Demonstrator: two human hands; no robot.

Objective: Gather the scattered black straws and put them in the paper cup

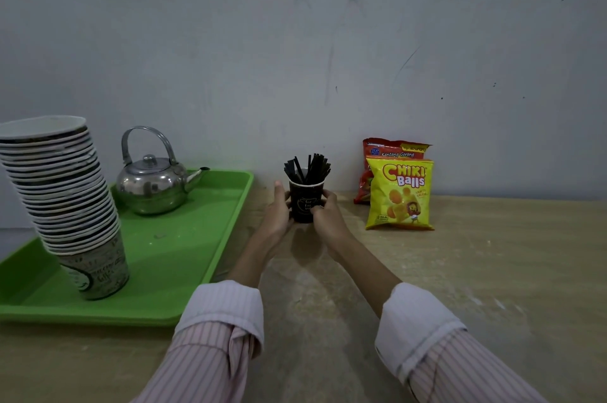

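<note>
Black straws [308,167]: bunched in the paper cup, long axis close to upright, tips fanning slightly left and right above the rim.
Paper cup [305,203]: dark, white-rimmed, upright on the bench [492,271], far centre, close to the wall [295,41].
Left hand [278,209]: against the cup's left side, fingers wrapped on the cup wall, thumb up beside the rim.
Right hand [325,210]: against the cup's right side, fingers closed on the cup wall.
Sleeves: pink striped, cuffs rolled back, both forearms reaching from the near edge toward the cup.
Green tray [184,248]: left of the cup, just beside the left hand.
Kettle [154,182]: metal, on the tray's far part, spout pointing right toward the cup.
Cup stack [62,199]: tall, leaning left, on the tray's near-left part.
Yellow snack bag [399,194]: upright, right of the cup, apart from it.
Red snack bag [391,152]: behind the yellow one, against the wall.
In the way: nothing lies between the forearms and the cup.
</note>
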